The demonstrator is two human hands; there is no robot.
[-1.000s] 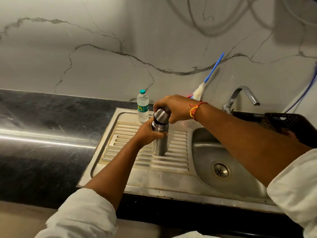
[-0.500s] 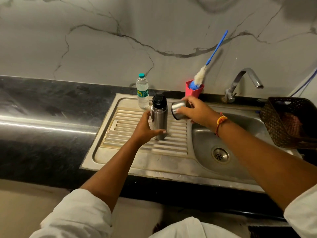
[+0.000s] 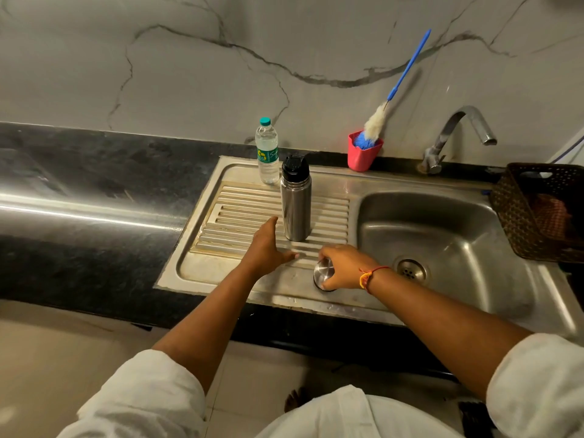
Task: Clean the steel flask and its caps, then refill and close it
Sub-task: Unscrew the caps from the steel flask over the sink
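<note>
The steel flask (image 3: 296, 210) stands upright on the ribbed drainboard (image 3: 240, 213), its black inner cap (image 3: 294, 167) screwed on top. My left hand (image 3: 268, 248) hovers open just left of the flask's base, fingers spread, not touching it. My right hand (image 3: 343, 270) grips the steel outer cap (image 3: 323, 273), which rests upside-up on the flat front rim of the sink unit, in front of the flask.
A small plastic water bottle (image 3: 267, 151) stands behind the flask. A pink cup (image 3: 363, 151) holds a blue-handled bottle brush (image 3: 376, 121). The sink basin (image 3: 442, 245) with its drain lies right, under the tap (image 3: 458, 134). A brown basket (image 3: 543, 213) sits far right.
My right hand took the steel outer cap off the flask and brought it down to the front rim. My left hand let go of the flask and drew back.
</note>
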